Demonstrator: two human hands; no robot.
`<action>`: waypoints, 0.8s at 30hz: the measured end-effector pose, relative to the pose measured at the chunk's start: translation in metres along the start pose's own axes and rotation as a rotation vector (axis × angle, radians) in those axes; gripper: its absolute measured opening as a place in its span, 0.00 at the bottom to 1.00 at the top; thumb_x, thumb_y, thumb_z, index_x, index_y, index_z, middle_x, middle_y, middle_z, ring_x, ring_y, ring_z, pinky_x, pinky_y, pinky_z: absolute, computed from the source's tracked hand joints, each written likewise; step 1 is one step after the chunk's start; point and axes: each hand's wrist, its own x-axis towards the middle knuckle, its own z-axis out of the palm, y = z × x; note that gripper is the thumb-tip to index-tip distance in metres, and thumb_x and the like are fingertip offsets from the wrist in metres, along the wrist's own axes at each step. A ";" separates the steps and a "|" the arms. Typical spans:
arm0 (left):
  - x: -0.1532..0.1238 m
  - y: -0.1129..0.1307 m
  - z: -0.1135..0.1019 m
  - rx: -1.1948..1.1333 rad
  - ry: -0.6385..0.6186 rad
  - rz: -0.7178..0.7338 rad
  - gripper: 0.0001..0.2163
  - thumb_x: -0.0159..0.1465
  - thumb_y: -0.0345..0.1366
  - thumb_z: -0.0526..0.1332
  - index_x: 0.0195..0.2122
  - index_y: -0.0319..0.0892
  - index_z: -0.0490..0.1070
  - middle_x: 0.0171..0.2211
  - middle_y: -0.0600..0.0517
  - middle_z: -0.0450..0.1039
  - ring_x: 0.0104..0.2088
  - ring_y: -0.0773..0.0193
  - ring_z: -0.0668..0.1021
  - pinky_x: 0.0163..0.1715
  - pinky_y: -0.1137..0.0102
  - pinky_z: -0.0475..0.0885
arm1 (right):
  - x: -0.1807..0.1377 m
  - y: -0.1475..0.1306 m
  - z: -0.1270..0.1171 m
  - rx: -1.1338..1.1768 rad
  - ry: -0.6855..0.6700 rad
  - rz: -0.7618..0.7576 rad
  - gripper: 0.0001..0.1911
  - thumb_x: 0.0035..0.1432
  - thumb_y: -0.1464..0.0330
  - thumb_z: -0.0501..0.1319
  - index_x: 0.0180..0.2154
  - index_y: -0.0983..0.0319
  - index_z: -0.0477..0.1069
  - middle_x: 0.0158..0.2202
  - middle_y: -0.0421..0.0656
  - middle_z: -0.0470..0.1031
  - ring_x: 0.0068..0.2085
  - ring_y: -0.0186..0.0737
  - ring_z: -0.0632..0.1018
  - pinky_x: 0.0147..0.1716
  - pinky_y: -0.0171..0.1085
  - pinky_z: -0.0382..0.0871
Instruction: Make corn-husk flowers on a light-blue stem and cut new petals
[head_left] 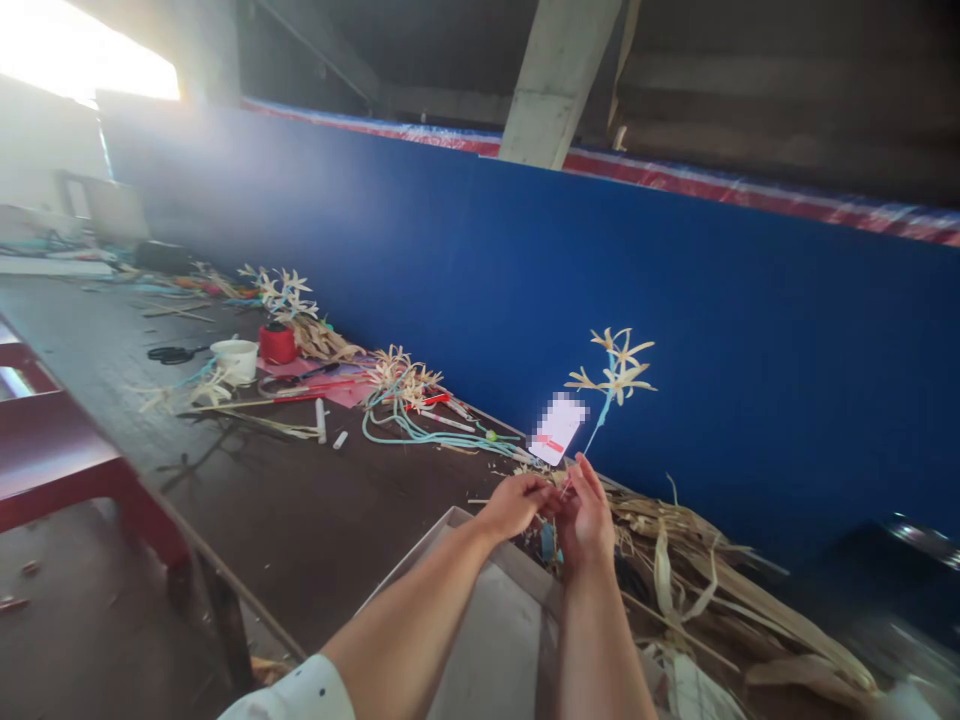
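Upright before the blue panel stands a craft flower (616, 378) with pale straw-like petals and a light blue wrapped stem. My right hand (589, 515) has its fingers closed round the lower stem. My left hand (517, 505) meets it there, thumb and fingers pinched at the stem's bottom end; exactly what lies between those fingertips is partly hidden. Just behind the hands a white card (559, 432) with a red mark leans near the panel, partly blurred. Beneath my forearms sits a grey box or tray (491, 630).
Dried husks (720, 580) lie heaped at right. More straw flowers (405, 375) and blue cords (420, 437) lie along the panel (450, 270). Farther left are a white cup (235, 360), a red spool (277, 343) and black scissors (176, 354). A red stool (60, 460) stands beside the table (300, 530).
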 end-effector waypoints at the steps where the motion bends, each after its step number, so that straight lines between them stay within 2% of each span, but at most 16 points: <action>1: 0.000 0.001 0.000 -0.044 -0.014 -0.021 0.12 0.57 0.42 0.58 0.33 0.37 0.71 0.28 0.49 0.73 0.27 0.66 0.73 0.24 0.73 0.66 | 0.000 -0.002 0.001 -0.003 0.002 -0.018 0.28 0.40 0.64 0.70 0.46 0.55 0.70 0.23 0.32 0.68 0.20 0.29 0.68 0.18 0.31 0.62; 8: 0.000 0.004 -0.004 -0.155 -0.119 -0.100 0.22 0.49 0.49 0.65 0.37 0.35 0.72 0.32 0.46 0.75 0.32 0.64 0.76 0.28 0.72 0.67 | -0.001 -0.025 0.007 0.045 0.067 -0.183 0.24 0.39 0.66 0.70 0.43 0.59 0.72 0.27 0.35 0.70 0.23 0.26 0.67 0.17 0.28 0.58; 13: -0.003 0.008 -0.005 -0.191 -0.144 -0.122 0.25 0.47 0.51 0.66 0.39 0.34 0.73 0.33 0.45 0.76 0.30 0.66 0.75 0.27 0.74 0.66 | -0.001 -0.047 0.004 0.126 0.087 -0.288 0.23 0.41 0.68 0.69 0.43 0.56 0.72 0.29 0.35 0.71 0.25 0.26 0.69 0.18 0.26 0.59; 18: -0.009 0.015 -0.007 -0.202 -0.225 -0.174 0.24 0.48 0.48 0.67 0.40 0.35 0.73 0.30 0.47 0.76 0.25 0.70 0.74 0.25 0.75 0.66 | -0.001 -0.051 0.005 0.201 0.115 -0.275 0.23 0.38 0.71 0.70 0.41 0.57 0.73 0.28 0.34 0.70 0.24 0.24 0.68 0.17 0.24 0.58; 24: -0.011 0.013 -0.010 -0.178 -0.336 -0.205 0.23 0.50 0.47 0.67 0.41 0.35 0.73 0.30 0.47 0.76 0.24 0.70 0.74 0.24 0.75 0.65 | 0.000 -0.044 0.006 0.153 0.137 -0.197 0.24 0.36 0.69 0.71 0.40 0.58 0.73 0.26 0.33 0.69 0.24 0.23 0.68 0.16 0.23 0.57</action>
